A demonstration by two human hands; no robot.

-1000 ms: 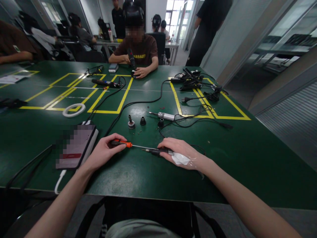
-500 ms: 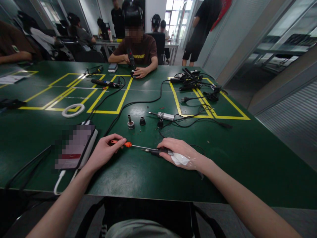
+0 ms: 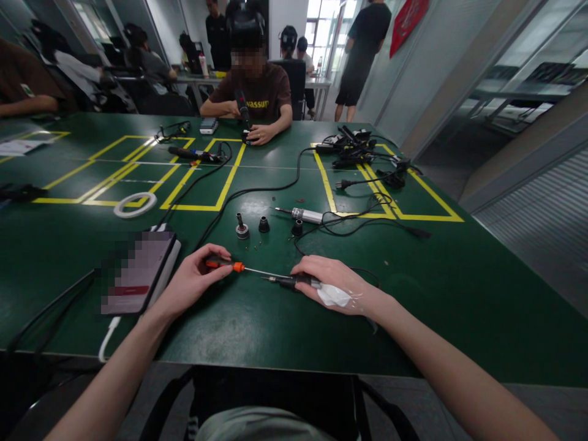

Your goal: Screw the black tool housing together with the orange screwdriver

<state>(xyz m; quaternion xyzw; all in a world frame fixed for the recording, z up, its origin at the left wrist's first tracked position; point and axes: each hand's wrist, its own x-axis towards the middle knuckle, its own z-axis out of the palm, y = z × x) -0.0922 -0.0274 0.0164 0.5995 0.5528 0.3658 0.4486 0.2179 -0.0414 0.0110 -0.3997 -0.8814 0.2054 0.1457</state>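
Fingers of a person's left hand (image 3: 195, 275) grip an orange-and-black screwdriver (image 3: 237, 267) toward the near edge of a green table (image 3: 239, 327), its shaft reaching the right hand (image 3: 333, 278), whose fingers close around a black, metal-tipped tool (image 3: 288, 282).

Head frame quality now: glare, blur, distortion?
Head view throughout: window overexposed; soft glare on the near side of the green table; wide-angle stretch towards the edges; phone screen partly pixelated; screwdriver outline clear, but tiny bits beyond it too small to identify.
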